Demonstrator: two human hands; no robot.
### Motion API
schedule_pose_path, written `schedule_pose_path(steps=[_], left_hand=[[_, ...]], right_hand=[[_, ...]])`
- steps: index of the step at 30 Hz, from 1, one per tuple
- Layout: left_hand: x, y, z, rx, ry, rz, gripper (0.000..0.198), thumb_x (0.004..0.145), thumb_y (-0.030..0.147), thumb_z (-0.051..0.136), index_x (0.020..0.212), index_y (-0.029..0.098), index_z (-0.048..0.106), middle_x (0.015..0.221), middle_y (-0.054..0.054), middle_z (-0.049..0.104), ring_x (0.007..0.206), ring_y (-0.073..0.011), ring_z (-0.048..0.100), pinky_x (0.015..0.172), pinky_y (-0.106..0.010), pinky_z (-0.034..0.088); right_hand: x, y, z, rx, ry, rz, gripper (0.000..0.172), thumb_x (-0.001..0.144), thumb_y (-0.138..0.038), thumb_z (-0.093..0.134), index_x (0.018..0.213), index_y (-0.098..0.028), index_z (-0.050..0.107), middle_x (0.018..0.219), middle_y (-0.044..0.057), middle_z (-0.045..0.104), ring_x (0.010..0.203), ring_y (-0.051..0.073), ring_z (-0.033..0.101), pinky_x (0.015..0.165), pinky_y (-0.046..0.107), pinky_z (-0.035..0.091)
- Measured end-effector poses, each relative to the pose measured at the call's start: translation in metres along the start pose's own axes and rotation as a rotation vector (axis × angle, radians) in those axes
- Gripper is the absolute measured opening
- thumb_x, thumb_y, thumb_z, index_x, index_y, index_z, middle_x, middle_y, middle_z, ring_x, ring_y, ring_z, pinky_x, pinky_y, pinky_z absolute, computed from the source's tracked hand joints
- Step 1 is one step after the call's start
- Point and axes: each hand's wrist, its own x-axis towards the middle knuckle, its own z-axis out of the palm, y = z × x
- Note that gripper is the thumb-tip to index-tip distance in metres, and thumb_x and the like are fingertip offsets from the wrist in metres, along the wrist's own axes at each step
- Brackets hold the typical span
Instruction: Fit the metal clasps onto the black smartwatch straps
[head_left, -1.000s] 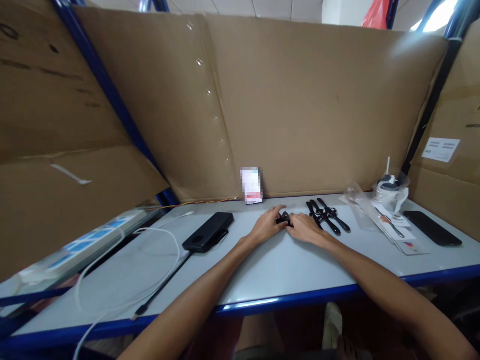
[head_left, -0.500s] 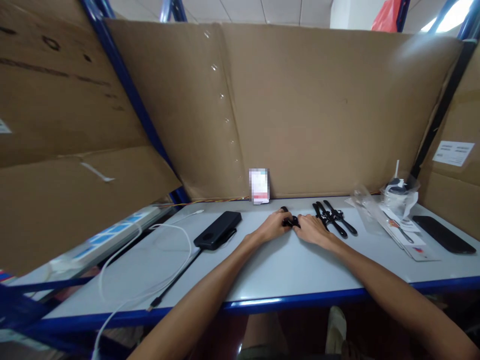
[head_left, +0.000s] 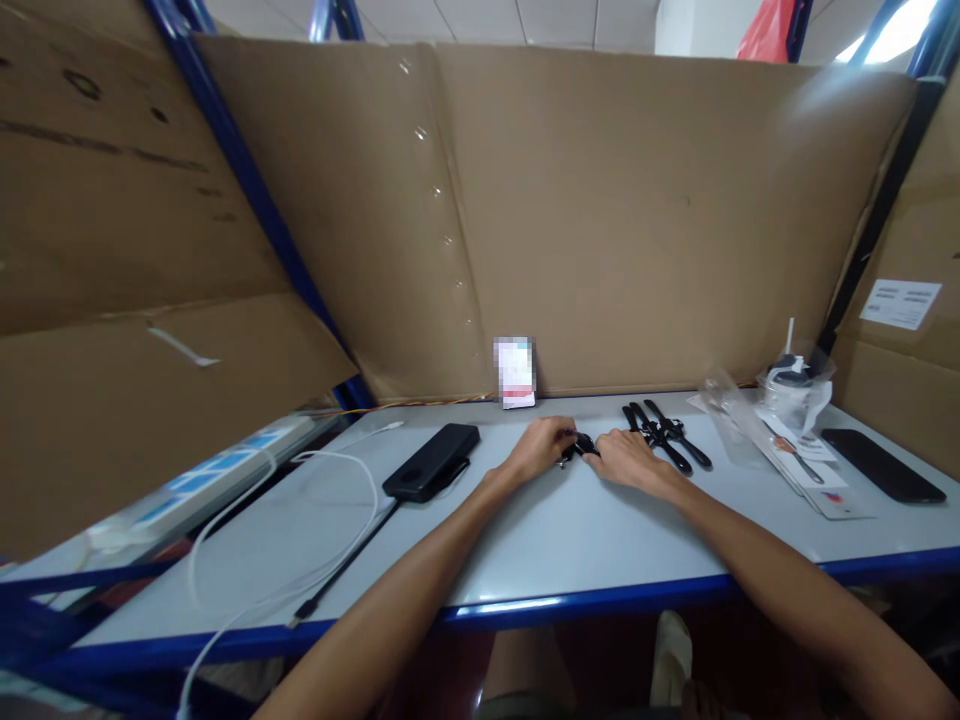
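Note:
A small black handled tool (head_left: 585, 443) with a shiny metal bit lies between my two hands at the middle of the table. My right hand (head_left: 626, 457) is closed on its right side, fingers curled. My left hand (head_left: 541, 446) meets its left end with bent, pressed-together fingers. Much of the tool is hidden by the fingers, so its exact kind cannot be made out. Just right of my right hand lie several similar long black tools (head_left: 679, 440), side by side, with shiny middles and thicker rounded ends.
A phone (head_left: 515, 374) leans on the cardboard back wall (head_left: 600, 230). A black power bank (head_left: 432, 462) and white cable (head_left: 375, 480) lie left, beyond them a power strip (head_left: 217, 470). Right are clear packaging (head_left: 750, 425), a wrapped cup (head_left: 789, 390) and a dark flat slab (head_left: 885, 465).
My left hand has shifted slightly left and its grip has changed, uncovering a metal bit below the fingers. My right hand stays nearly in place. The view has shifted slightly.

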Motion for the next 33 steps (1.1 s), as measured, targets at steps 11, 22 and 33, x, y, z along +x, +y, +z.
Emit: schedule_pose_path(steps=[11,22,33], left_hand=[[0.009,-0.042,-0.006,0.101,0.053,-0.287,0.025,0.084,0.031,0.054,0.063,0.017,0.055,0.058,0.002,0.050,0.059,-0.0124,0.044,0.057,-0.026,0.025],[0.012,-0.033,0.013,-0.159,0.126,-0.308,0.030,0.073,0.017,0.064,0.103,0.013,0.067,0.093,-0.009,0.073,0.082,-0.0194,0.064,0.074,-0.029,0.047],[0.013,-0.032,0.011,-0.472,0.132,-0.273,0.038,0.076,0.037,0.056,0.101,0.011,0.067,0.090,-0.011,0.073,0.077,-0.0208,0.068,0.066,-0.029,0.049]], right_hand=[[-0.001,-0.001,-0.006,-0.101,0.069,-0.018,0.036,0.096,-0.034,0.048,0.101,-0.010,0.074,0.102,0.021,0.073,0.097,0.030,0.070,0.080,0.033,0.048],[0.012,0.066,-0.044,-0.005,0.365,0.361,0.048,0.102,-0.040,0.030,0.110,-0.019,0.073,0.107,0.018,0.072,0.104,0.028,0.066,0.086,0.033,0.045],[0.014,0.118,-0.038,-0.033,0.124,0.479,0.031,0.087,-0.024,0.055,0.106,-0.010,0.074,0.110,0.024,0.070,0.106,0.029,0.067,0.083,0.030,0.047]])
